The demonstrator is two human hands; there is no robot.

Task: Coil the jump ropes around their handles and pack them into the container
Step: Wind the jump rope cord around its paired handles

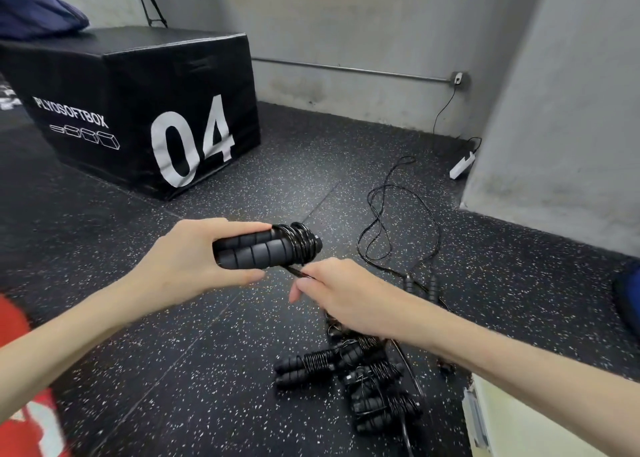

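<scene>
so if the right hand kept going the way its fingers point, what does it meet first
Most likely the left hand. The right hand points left and slightly up, pinching the rope end just under the wound handles. The left thumb sits closest in that line, though depth is hard to judge.

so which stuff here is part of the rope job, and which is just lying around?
Job:
- handle pair held in left hand
- cord end pinched by right hand
- coiled ropes on floor
- uncoiled rope

Lying about:
- plyo box
- power strip
- blue cloth
</scene>
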